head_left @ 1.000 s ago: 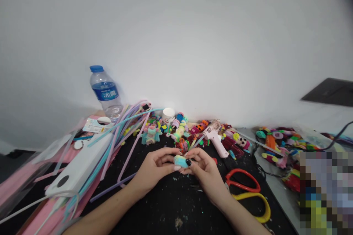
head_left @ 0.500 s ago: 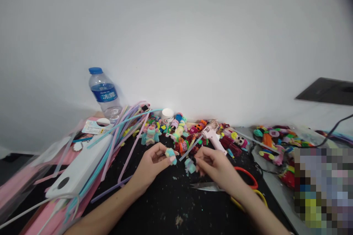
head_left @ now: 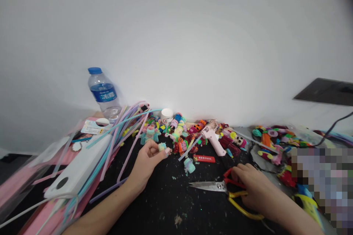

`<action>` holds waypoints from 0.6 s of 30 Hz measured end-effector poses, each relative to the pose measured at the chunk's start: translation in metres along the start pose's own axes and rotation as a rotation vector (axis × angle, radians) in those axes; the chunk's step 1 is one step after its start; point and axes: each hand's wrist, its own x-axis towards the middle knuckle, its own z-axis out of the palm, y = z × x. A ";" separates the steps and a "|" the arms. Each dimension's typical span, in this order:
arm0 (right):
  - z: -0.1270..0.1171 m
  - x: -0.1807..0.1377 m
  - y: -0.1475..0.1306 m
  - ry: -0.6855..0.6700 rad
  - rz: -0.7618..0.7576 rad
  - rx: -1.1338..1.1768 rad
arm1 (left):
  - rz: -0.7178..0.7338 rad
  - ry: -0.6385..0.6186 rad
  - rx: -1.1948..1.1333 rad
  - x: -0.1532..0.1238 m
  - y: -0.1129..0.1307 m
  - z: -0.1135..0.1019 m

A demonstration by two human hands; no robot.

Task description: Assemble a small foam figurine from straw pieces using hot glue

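Note:
My left hand pinches a small fuzzy teal and pale-yellow piece between thumb and fingers, just above the black tabletop. Over at the right, my right hand has its fingers closed around the red handle loop of the scissors. Their blades lie pointing left, slightly apart at the tips, and the yellow loop shows below the hand. Between the hands rest a small fuzzy light-teal piece and a red stick with white lettering, which looks like a lighter.
A pink glue gun lies behind, among several colourful pipe-cleaner figures. Pastel pipe cleaners, a white power strip and a water bottle are at left. A white tub stands near the wall.
My right hand has left the teal piece, moved right and towards me, and taken hold of the scissors' handle. The red stick now shows on the table. My left hand shifted slightly left.

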 end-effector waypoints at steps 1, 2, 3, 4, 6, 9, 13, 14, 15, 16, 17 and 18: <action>-0.001 0.001 -0.002 -0.050 -0.015 -0.022 | -0.003 0.009 -0.008 0.000 0.000 0.000; -0.002 0.000 -0.002 -0.089 -0.023 -0.024 | -0.009 0.018 -0.017 0.001 0.000 0.000; -0.003 -0.001 -0.002 -0.120 -0.024 -0.005 | -0.015 0.029 -0.025 0.001 0.000 -0.001; -0.005 -0.004 -0.001 -0.137 -0.018 0.033 | -0.019 0.038 -0.032 0.002 0.001 -0.001; -0.010 -0.010 0.001 -0.180 -0.006 0.161 | -0.014 0.058 -0.036 0.003 0.002 -0.001; -0.022 -0.018 0.000 -0.174 -0.077 0.298 | 0.016 0.075 -0.041 0.004 0.002 0.000; -0.039 -0.009 -0.016 0.005 -0.086 0.351 | 0.012 0.054 -0.040 0.004 0.001 0.000; -0.041 -0.003 -0.023 0.064 -0.084 0.352 | 0.001 0.050 -0.039 0.004 0.001 0.001; -0.042 0.003 -0.029 0.119 -0.083 0.366 | -0.011 0.047 -0.042 0.004 0.001 0.001; -0.041 0.010 -0.036 0.159 -0.072 0.391 | -0.023 0.043 -0.049 0.004 0.001 0.001; -0.040 0.017 -0.043 0.190 -0.049 0.421 | -0.033 0.037 -0.059 0.004 0.001 0.001; -0.037 0.023 -0.049 0.202 -0.008 0.451 | -0.044 0.030 -0.067 0.003 0.002 0.001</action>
